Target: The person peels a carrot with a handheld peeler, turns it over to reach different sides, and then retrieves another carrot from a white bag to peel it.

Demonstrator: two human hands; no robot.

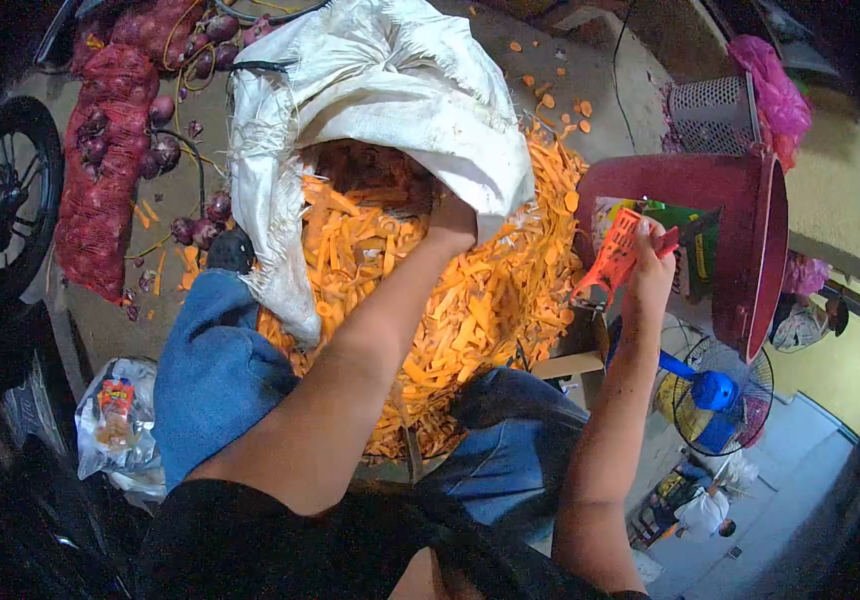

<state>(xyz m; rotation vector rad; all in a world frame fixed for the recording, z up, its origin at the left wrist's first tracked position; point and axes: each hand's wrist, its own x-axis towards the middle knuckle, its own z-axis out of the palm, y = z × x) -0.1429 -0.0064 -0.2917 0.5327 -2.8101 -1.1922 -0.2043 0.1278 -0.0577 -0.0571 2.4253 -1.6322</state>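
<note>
My left hand reaches under the folded rim of a large white sack, its fingers hidden inside the sack's mouth. Whether it holds anything cannot be seen. My right hand is raised to the right and grips an orange plastic peeler. A big heap of orange peel strips lies on the ground between my knees and spills against the sack.
A dark red plastic tub lies tipped on its side at the right. Red mesh bags of purple onions sit at the left beside a motorbike wheel. A blue fan stands lower right, with a plastic bag at lower left.
</note>
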